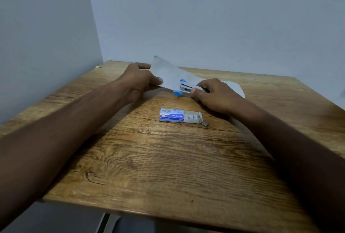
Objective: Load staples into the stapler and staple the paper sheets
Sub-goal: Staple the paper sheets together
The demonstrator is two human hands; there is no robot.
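Observation:
My left hand (139, 79) grips the near-left edge of the white paper sheets (169, 73) and lifts them off the wooden table (149, 158). My right hand (212, 94) holds a small blue and metal stapler (183, 87), whose jaws close over the sheets' near edge. The sheets' right part lies on the table behind my right hand. Nearer to me lies an open blue staple box (176, 116), its inner tray slid out to the right with staples showing. A loose strip of staples (205, 124) rests at the tray's right end.
Pale walls meet in a corner behind the table's far-left side. A small yellow scrap (98, 67) lies at the far-left table edge. The table's front edge (168, 212) is close to me, with floor below it.

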